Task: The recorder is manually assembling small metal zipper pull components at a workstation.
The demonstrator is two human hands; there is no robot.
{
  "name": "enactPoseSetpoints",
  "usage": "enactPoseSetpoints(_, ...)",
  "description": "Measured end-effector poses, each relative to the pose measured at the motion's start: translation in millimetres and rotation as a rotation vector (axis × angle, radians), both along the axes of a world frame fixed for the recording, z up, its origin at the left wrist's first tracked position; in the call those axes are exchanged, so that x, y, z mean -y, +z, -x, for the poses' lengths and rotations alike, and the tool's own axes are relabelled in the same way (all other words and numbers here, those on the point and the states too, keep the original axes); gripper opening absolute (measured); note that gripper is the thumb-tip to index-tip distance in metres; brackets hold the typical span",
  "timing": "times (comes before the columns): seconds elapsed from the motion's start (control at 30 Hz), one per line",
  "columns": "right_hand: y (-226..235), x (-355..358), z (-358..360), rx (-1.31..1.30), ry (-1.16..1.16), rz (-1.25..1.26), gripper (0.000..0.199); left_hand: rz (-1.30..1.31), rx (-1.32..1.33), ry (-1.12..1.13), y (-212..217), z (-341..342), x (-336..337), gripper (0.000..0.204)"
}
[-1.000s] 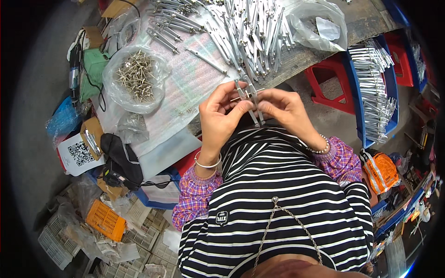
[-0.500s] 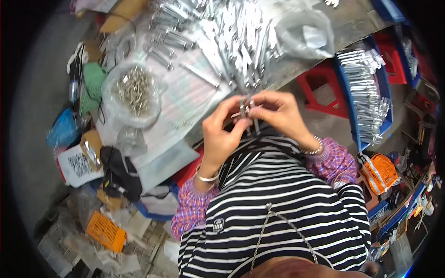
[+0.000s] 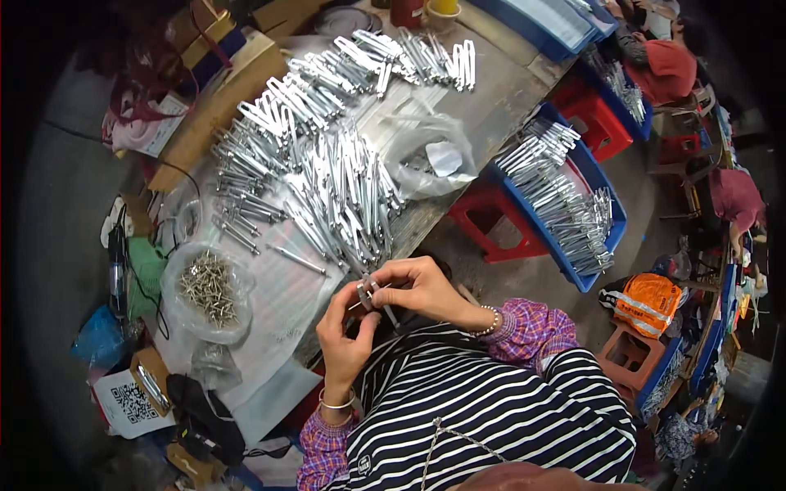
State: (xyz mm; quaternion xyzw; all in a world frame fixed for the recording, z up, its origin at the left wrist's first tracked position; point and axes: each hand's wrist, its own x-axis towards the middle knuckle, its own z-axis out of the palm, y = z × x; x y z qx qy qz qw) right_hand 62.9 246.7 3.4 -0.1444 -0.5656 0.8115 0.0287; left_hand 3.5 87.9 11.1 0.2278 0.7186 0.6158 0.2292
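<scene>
My left hand (image 3: 345,337) and my right hand (image 3: 426,291) meet at the near edge of the table, fingers closed around a small silver metal part (image 3: 368,293). Thumb and fingertips of each hand pinch it, and a narrow metal length shows below the right fingers. Its exact kind is partly hidden. Just beyond my hands lies a large heap of long silver metal pieces (image 3: 344,184), with one slim rod (image 3: 296,260) apart from it. Left of my hands, a clear plastic bag (image 3: 239,321) holds many small screws or rivets (image 3: 208,288).
Another clear bag (image 3: 458,176) lies beside the heap. To the right, a blue bin (image 3: 620,225) full of silver pieces stands by a red stool (image 3: 475,225). An orange bag (image 3: 643,303) is farther right. Other people (image 3: 667,69) are at the upper right.
The view has shifted, so the far table and more of the right side now show. My hands stay together on the metal part.
</scene>
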Motion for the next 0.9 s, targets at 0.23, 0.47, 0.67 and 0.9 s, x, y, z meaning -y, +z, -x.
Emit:
enactPoseSetpoints(0.23, 12, 4, -13, -0.072, 0.145, 0.069, 0.021, 0.147, -0.56, -0.112, 6, 23, 3, 0.035)
enactPoseSetpoints(0.47, 15, 10, -17, -0.039, 0.233, 0.088, 0.019, -0.033, -0.577, 0.112, 37, 49, -7, 0.049)
enactPoseSetpoints(0.67, 13, -3, -11, -0.225, -0.019, -0.493, 0.02, -0.065, -0.003, -0.189, 33, 36, -2, 0.078)
enactPoseSetpoints(0.9, 19, -7, -8, -0.21, -0.033, -0.427, 0.02, -0.082, 0.237, -0.141, 12, 20, -1, 0.045)
